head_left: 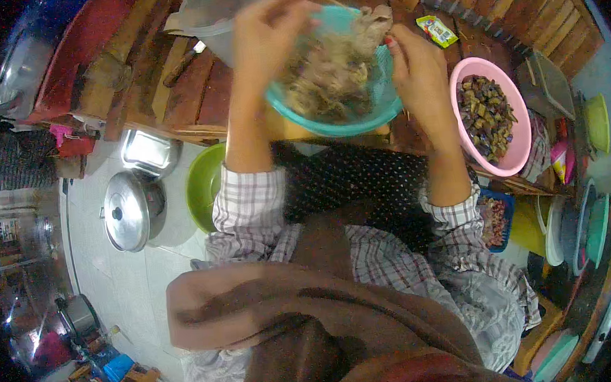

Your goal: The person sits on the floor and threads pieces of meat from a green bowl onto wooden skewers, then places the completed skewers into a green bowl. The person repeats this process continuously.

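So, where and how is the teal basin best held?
Probably pinch the teal basin at its near rim, from the person's side: that curved edge shows bare, while a stringy heap lies inside and the left hand and right hand crowd its farther sides.

Indoor light is moderate and slightly hazy, flaring white on a square metal tin (150, 149) and shining softer on a pot lid (125, 230). Blur smears the left hand (275, 27). Wooden slats (520, 2) bend toward black, speckled corners.
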`<control>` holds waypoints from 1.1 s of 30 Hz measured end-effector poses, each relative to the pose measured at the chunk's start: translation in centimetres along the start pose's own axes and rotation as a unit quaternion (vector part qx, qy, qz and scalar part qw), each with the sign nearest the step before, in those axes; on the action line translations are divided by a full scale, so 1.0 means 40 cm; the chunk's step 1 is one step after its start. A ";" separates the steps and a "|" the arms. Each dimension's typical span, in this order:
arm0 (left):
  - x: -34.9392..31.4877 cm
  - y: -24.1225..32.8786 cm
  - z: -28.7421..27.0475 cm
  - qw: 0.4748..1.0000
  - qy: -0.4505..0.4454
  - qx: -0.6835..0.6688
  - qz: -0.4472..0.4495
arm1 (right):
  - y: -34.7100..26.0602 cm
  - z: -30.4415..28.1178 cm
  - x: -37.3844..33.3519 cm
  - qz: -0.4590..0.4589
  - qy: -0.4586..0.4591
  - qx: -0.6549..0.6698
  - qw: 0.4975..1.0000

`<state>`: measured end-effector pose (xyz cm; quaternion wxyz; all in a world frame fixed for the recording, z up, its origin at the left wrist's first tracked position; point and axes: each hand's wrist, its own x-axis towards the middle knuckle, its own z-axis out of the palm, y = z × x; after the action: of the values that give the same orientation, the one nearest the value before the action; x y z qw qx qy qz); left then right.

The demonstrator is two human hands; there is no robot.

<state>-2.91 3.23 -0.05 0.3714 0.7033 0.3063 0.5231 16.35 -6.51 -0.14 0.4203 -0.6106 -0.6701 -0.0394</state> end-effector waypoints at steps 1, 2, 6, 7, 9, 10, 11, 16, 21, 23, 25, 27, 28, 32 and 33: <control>0.007 -0.002 -0.022 0.999 0.035 -0.030 -0.012 | 0.005 -0.006 0.003 -0.009 0.020 0.016 1.000; 0.012 -0.005 -0.035 0.995 0.070 -0.060 -0.025 | 0.007 -0.009 0.004 -0.002 0.024 0.021 0.999; -0.004 -0.033 -0.019 0.952 -0.062 0.292 -0.065 | 0.005 -0.022 0.007 0.035 0.039 0.041 0.998; -0.011 -0.043 0.003 0.933 -0.109 0.336 -0.070 | 0.002 -0.023 0.005 0.037 0.033 0.040 0.998; -0.027 -0.063 0.038 0.897 -0.175 0.398 -0.079 | -0.001 -0.026 0.003 0.055 0.005 0.024 0.998; -0.035 -0.072 0.053 0.872 -0.214 0.430 -0.099 | -0.002 -0.028 0.003 0.073 -0.016 0.009 0.997; -0.046 -0.080 0.062 0.882 -0.221 0.398 -0.124 | -0.002 -0.029 0.002 0.089 -0.037 -0.006 0.995; -0.038 -0.114 0.066 0.885 -0.212 0.402 -0.096 | 0.003 -0.030 0.005 0.092 -0.047 0.024 0.994; -0.031 -0.106 0.024 0.907 -0.231 0.342 -0.081 | 0.027 -0.030 0.005 0.087 -0.039 0.053 0.994; -0.019 -0.087 0.002 0.934 -0.216 0.276 -0.075 | 0.040 -0.026 0.006 0.065 -0.038 0.057 0.995; -0.008 -0.067 -0.013 0.956 -0.243 0.118 -0.115 | 0.050 -0.019 0.006 0.085 -0.056 0.125 0.987; 0.000 -0.049 -0.019 0.947 -0.278 -0.038 -0.155 | 0.051 -0.008 0.006 0.090 -0.055 0.217 0.970; -0.001 -0.043 -0.017 0.937 -0.297 -0.115 -0.142 | 0.049 -0.003 0.004 0.098 -0.050 0.271 0.956; -0.012 -0.035 0.001 0.875 -0.327 -0.318 -0.166 | 0.031 -0.007 0.003 0.176 -0.077 0.381 0.904; -0.010 -0.035 0.003 0.867 -0.338 -0.317 -0.182 | 0.025 -0.010 0.002 0.200 -0.090 0.403 0.889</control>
<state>-2.95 3.63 -1.47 0.7436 0.6136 0.1024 0.2452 17.44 -6.41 -0.28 0.5671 -0.5107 -0.5272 0.3736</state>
